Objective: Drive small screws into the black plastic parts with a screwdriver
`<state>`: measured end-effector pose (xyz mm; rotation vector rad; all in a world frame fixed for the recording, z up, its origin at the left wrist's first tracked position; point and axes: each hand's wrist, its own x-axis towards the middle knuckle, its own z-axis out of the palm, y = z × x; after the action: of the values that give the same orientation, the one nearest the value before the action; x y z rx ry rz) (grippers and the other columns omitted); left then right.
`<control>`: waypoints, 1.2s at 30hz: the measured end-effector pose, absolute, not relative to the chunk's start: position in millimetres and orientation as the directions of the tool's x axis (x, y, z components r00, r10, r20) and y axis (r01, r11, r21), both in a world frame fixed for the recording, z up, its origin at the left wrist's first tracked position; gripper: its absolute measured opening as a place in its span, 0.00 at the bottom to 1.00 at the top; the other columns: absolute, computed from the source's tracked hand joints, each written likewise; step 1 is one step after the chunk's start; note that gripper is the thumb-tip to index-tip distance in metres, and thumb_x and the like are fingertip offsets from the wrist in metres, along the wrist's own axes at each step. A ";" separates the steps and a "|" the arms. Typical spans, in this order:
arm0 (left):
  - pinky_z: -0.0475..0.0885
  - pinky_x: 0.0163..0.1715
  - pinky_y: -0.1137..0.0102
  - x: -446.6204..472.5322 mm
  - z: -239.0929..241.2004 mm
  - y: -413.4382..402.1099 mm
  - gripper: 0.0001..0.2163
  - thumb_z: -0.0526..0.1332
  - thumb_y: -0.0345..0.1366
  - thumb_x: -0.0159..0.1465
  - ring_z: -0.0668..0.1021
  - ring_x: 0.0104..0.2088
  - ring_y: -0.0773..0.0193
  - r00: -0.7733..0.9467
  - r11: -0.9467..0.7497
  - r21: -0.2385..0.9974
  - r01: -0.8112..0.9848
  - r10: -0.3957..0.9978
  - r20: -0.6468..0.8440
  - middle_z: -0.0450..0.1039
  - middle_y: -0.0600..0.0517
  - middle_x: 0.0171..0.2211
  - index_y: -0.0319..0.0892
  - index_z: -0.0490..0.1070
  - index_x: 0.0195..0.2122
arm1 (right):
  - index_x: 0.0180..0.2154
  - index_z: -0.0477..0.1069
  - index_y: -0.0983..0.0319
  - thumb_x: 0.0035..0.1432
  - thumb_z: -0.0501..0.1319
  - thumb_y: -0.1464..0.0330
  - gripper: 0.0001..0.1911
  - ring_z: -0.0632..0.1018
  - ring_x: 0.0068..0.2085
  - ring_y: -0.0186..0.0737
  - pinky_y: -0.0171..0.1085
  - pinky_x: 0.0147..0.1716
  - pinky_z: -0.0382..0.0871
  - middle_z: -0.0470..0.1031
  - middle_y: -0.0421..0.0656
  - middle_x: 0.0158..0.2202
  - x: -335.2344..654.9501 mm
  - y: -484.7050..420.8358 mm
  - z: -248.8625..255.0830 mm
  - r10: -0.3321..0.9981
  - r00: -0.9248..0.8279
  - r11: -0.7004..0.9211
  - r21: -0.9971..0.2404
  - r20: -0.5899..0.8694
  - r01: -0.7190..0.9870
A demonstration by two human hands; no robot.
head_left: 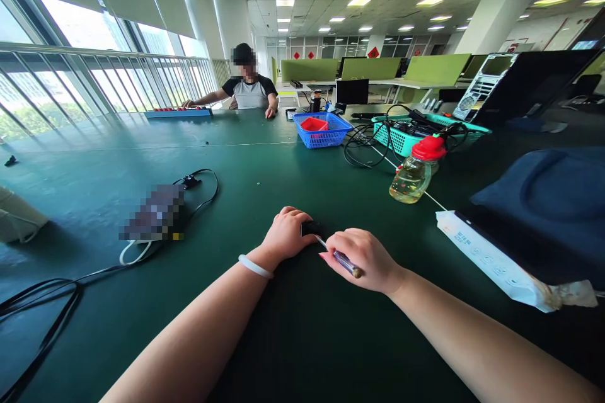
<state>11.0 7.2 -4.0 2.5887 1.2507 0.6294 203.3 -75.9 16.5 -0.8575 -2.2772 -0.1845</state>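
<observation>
On the dark green table, my left hand [286, 233] is closed on a small black object [310, 228] that is mostly hidden by the fingers. A white band circles that wrist. My right hand [363, 258] grips a screwdriver [347, 263] with a see-through purplish handle. Its thin metal shaft points to the upper left, at the black object. Whether the tip touches the object, I cannot tell. Both hands are close together near the middle of the table.
To the left lies a blurred box-shaped device [155, 211] with cables. Beyond my hands stand a blue basket [326, 138], a teal basket [397, 141] of cables and a red-lidded bottle [409, 182]. A white package [491, 261] lies right. A person [253, 93] sits across.
</observation>
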 end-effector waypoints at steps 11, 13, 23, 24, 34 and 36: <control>0.68 0.56 0.55 8.2 -10.4 12.5 0.16 0.68 0.42 0.58 0.73 0.53 0.49 0.611 -0.683 0.373 0.629 0.730 0.307 0.78 0.47 0.47 0.43 0.76 0.45 | 0.31 0.63 0.59 0.64 0.58 0.70 0.07 0.67 0.24 0.34 0.34 0.28 0.58 0.69 0.36 0.24 207.1 -77.8 22.3 0.575 -0.522 0.755 -0.161 0.630 0.636; 0.68 0.56 0.55 8.2 -11.2 12.9 0.15 0.67 0.40 0.58 0.73 0.53 0.50 0.614 -0.686 0.369 0.627 0.727 0.308 0.78 0.47 0.48 0.43 0.76 0.45 | 0.31 0.64 0.60 0.64 0.58 0.70 0.07 0.67 0.24 0.34 0.34 0.29 0.58 0.70 0.37 0.24 206.4 -77.9 22.1 0.578 -0.545 0.752 -0.138 0.608 0.644; 0.69 0.55 0.54 9.4 -10.4 11.9 0.14 0.68 0.42 0.57 0.73 0.52 0.48 0.575 -0.666 0.361 0.653 0.746 0.335 0.79 0.46 0.44 0.42 0.77 0.43 | 0.29 0.68 0.60 0.59 0.62 0.72 0.06 0.68 0.24 0.34 0.35 0.28 0.57 0.73 0.38 0.26 201.6 -79.3 15.8 0.626 -0.667 0.751 -0.080 0.403 0.656; 0.69 0.55 0.54 9.4 -10.0 11.9 0.14 0.69 0.42 0.57 0.73 0.52 0.48 0.574 -0.663 0.357 0.658 0.749 0.331 0.79 0.46 0.44 0.42 0.77 0.43 | 0.29 0.67 0.60 0.58 0.62 0.73 0.07 0.68 0.24 0.34 0.35 0.28 0.57 0.73 0.37 0.25 201.5 -79.1 15.6 0.634 -0.667 0.748 -0.090 0.390 0.658; 0.70 0.54 0.55 10.6 -7.4 11.1 0.14 0.70 0.42 0.55 0.73 0.52 0.47 0.550 -0.638 0.353 0.684 0.769 0.326 0.79 0.46 0.41 0.41 0.76 0.40 | 0.30 0.64 0.59 0.59 0.61 0.71 0.07 0.69 0.24 0.34 0.34 0.28 0.58 0.71 0.36 0.24 202.9 -79.4 17.3 0.698 -0.557 0.700 -0.266 0.450 0.663; 0.70 0.54 0.55 11.0 -7.1 11.0 0.14 0.70 0.42 0.55 0.73 0.52 0.47 0.548 -0.635 0.355 0.686 0.772 0.322 0.79 0.46 0.41 0.41 0.76 0.39 | 0.30 0.62 0.59 0.60 0.61 0.70 0.08 0.68 0.23 0.32 0.33 0.27 0.57 0.68 0.35 0.23 204.5 -79.0 19.2 0.724 -0.506 0.678 -0.348 0.469 0.648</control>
<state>11.0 11.0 -7.1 2.5948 1.2357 0.6792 204.5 -79.0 19.2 -1.0522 -2.2971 0.1689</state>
